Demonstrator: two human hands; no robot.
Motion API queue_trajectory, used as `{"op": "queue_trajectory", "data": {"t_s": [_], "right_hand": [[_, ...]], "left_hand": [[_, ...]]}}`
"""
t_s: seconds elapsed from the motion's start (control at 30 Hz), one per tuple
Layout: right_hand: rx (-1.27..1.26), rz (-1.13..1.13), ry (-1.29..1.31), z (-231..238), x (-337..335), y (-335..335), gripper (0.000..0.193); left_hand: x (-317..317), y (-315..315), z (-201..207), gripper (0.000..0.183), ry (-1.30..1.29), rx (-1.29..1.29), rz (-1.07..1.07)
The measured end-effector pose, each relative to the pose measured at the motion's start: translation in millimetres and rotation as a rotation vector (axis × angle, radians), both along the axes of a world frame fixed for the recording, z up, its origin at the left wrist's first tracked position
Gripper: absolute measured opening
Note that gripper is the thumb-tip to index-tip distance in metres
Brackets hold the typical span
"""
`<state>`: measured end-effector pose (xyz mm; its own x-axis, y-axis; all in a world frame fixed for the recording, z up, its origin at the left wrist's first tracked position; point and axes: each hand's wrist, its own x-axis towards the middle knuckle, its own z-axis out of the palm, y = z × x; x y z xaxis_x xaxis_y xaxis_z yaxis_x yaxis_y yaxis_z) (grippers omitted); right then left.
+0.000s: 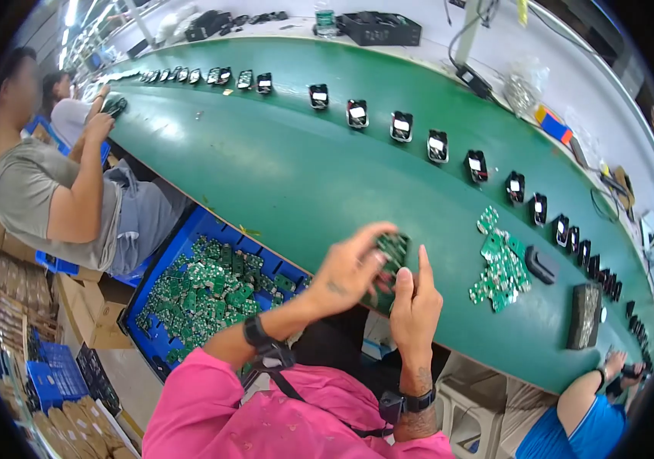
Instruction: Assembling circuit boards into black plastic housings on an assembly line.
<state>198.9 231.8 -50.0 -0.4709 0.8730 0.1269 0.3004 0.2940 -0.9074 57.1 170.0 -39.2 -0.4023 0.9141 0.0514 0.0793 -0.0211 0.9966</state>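
Observation:
Above the near edge of the table, a small green circuit board (pixel 394 246) is pinched in my left hand (pixel 344 269), between the thumb and fingers. Just below the board, between my hands, is a dark piece with some red on it, too blurred to name. My right hand (pixel 414 306) is close beside the board, its index finger and thumb stretched upward. The other right fingers are mostly hidden, and I see nothing held there. To the right, a pile of green circuit boards (pixel 504 264) lies on the green table (pixel 281 164), next to a black casing (pixel 541 265).
A blue crate (pixel 208 218) full of circuit boards stands at the table's left edge. Black casings (pixel 438 145) line the far side. A dark block (pixel 584 316) lies right. One person (pixel 51 183) sits left; another person's blue sleeve (pixel 587 413) shows lower right.

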Motion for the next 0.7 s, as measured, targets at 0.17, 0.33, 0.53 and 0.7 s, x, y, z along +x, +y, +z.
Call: {"op": "queue_trajectory", "data": {"t_s": [0.17, 0.33, 0.53, 0.7], "right_hand": [[0.226, -0.103, 0.052, -43, 3, 7, 0.029], [0.24, -0.002, -0.062, -36, -4, 5, 0.018], [0.211, -0.015, -0.084, -38, -5, 6, 0.014], [0.195, -0.028, -0.122, -37, 1, 5, 0.011]], "left_hand": [[-185, 34, -15, 0.038, 0.253, -0.074, 0.399], [-357, 105, -22, 0.039, 0.495, -0.186, 0.697], [-410, 157, -26, 0.022, 0.607, -0.333, 0.668], [-396, 156, -9, 0.043, 0.87, -0.491, 0.587]]}}
